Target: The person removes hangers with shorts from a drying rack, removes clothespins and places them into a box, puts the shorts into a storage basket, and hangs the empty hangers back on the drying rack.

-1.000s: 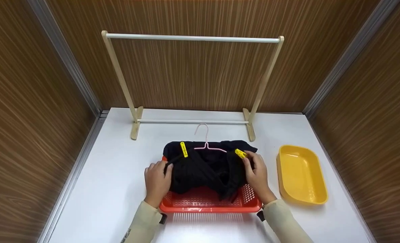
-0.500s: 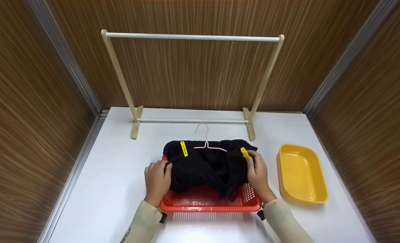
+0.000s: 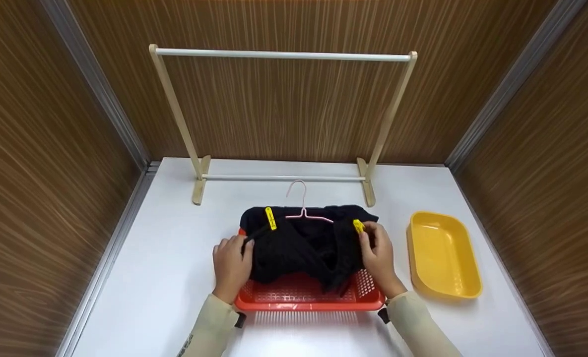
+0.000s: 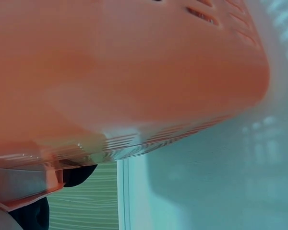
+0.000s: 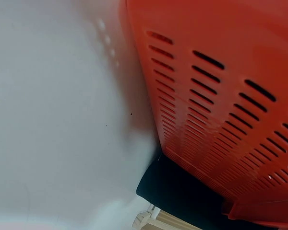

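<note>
In the head view a black garment [image 3: 289, 255] lies across the red basket [image 3: 308, 306], with a pink hanger [image 3: 303, 213] at its top edge. My left hand [image 3: 231, 265] grips the garment's left edge beside the basket's rim. A yellow clothespin [image 3: 270, 218] sits upright on the garment's left part. On the right, my right hand [image 3: 379, 255] pinches a second yellow clothespin [image 3: 358, 226] between thumb and fingers, against the black cloth. Whether that clothespin bites the cloth cannot be told. Both wrist views show mostly the basket's outer wall [image 5: 206, 96]; the fingers' work is hidden there.
A clothes rack with a white top rod [image 3: 284, 54] and wooden legs stands behind the basket. To the right lies a yellow tray [image 3: 445, 258] on the white table [image 3: 150, 277]. Wood-patterned walls [image 3: 284, 114] enclose the table at the back and sides.
The clothespin in my right hand has shifted slightly right and changed its tilt. My right fingers have adjusted around it. My left hand, the garment and the basket look still.
</note>
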`<state>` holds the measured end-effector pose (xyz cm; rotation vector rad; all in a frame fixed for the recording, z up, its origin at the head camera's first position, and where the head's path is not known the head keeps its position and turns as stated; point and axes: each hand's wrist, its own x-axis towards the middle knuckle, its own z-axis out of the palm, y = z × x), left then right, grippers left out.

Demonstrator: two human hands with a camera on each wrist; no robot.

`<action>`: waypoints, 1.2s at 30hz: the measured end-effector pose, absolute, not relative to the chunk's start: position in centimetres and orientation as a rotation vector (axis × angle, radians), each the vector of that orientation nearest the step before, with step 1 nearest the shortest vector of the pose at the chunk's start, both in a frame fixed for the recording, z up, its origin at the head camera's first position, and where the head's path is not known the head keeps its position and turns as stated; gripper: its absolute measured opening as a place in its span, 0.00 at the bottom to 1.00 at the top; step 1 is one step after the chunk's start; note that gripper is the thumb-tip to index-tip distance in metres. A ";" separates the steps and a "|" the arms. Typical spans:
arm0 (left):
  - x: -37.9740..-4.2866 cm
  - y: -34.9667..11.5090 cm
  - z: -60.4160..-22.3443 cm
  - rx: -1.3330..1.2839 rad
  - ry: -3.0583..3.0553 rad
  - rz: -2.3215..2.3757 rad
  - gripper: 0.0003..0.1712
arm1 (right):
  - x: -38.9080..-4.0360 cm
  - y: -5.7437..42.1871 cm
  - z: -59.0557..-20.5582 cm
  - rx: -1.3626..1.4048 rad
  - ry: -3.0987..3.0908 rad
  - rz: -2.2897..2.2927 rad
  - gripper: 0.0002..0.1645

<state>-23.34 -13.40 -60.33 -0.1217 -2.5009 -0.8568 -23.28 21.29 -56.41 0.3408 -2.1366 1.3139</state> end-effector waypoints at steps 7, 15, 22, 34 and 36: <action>-23.4 -13.3 -60.3 -0.111 -2.491 -0.850 0.10 | -23.2 21.3 -56.3 0.330 -2.124 1.345 0.09; -23.4 -13.2 -60.5 -0.107 -2.487 -0.848 0.10 | -23.4 21.3 -56.6 0.297 -2.099 1.397 0.09; -23.4 -13.3 -60.5 -0.102 -2.489 -0.841 0.10 | -23.5 21.4 -56.7 0.328 -2.094 1.352 0.09; -23.3 -13.3 -60.4 -0.099 -2.484 -0.841 0.10 | -23.5 21.6 -56.6 0.389 -2.084 1.383 0.09; -23.3 -13.3 -60.4 -0.107 -2.472 -0.840 0.10 | -23.5 21.6 -56.6 0.390 -2.078 1.380 0.09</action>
